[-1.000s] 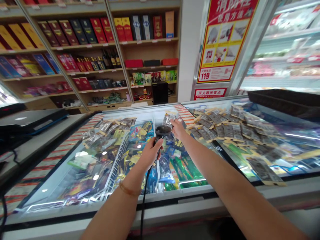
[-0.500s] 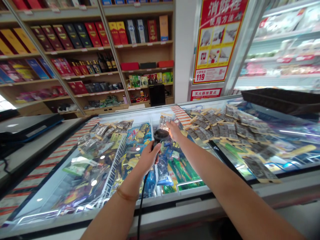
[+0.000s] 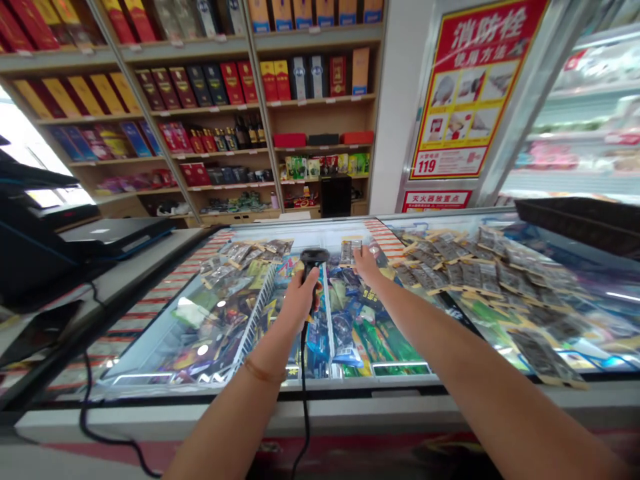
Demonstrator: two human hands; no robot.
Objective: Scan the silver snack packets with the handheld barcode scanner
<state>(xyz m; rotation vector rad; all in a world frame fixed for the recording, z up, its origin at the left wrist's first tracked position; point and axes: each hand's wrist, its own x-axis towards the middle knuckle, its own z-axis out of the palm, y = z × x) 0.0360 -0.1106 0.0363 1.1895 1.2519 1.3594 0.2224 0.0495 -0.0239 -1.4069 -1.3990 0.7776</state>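
My left hand (image 3: 303,297) is wrapped round the grip of a black handheld barcode scanner (image 3: 314,255), its head up and its cord hanging down toward me. My right hand (image 3: 369,265) pinches the right edge of a small dark, see-through packet (image 3: 349,253) just right of the scanner head. The two do not touch. Below both hands is a glass-topped chest freezer (image 3: 280,233) with bagged goods inside. Similar packets (image 3: 465,270) lie piled on the glass to the right, and a smaller group of packets (image 3: 250,253) lies to the left.
A dark tray (image 3: 580,223) rests at the right rear of the freezer. At left, a counter (image 3: 190,243) carries black equipment (image 3: 120,237), and a loose cable (image 3: 87,400) hangs down the front. Shelves of boxes (image 3: 200,83) and a red-yellow poster (image 3: 465,93) stand behind.
The view has swung left, so everything sits farther right. The scanner and the packet have moved apart, with a gap now between them. Both hands keep their hold.
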